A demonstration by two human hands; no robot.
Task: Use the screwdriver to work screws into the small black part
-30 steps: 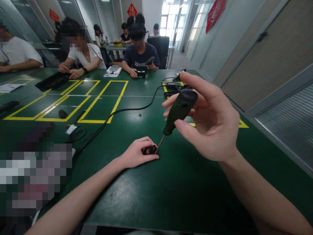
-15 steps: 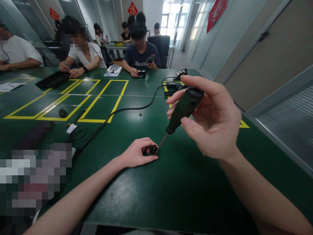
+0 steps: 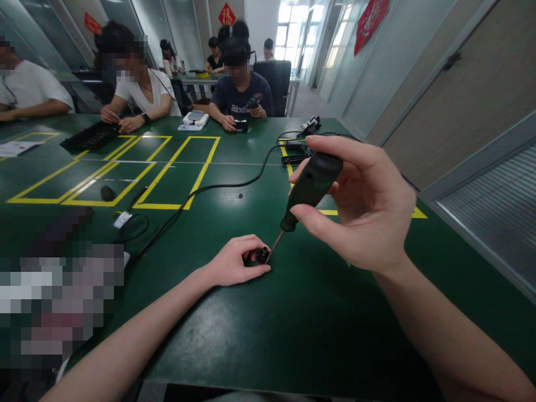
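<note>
The worktop has room on the near side of the screwdriver; the left hand and cord block its left.

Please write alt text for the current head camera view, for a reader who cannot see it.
A person's right hand holds a dark green screwdriver, its tip at a small black part that the left hand holds on a green table. A black cable crosses the table, which has yellow tape outlines, and co-workers sit along the far side.

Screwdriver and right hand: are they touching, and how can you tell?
Touching. The head view shows the right hand holding the screwdriver by its handle, thumb against its side.
</note>
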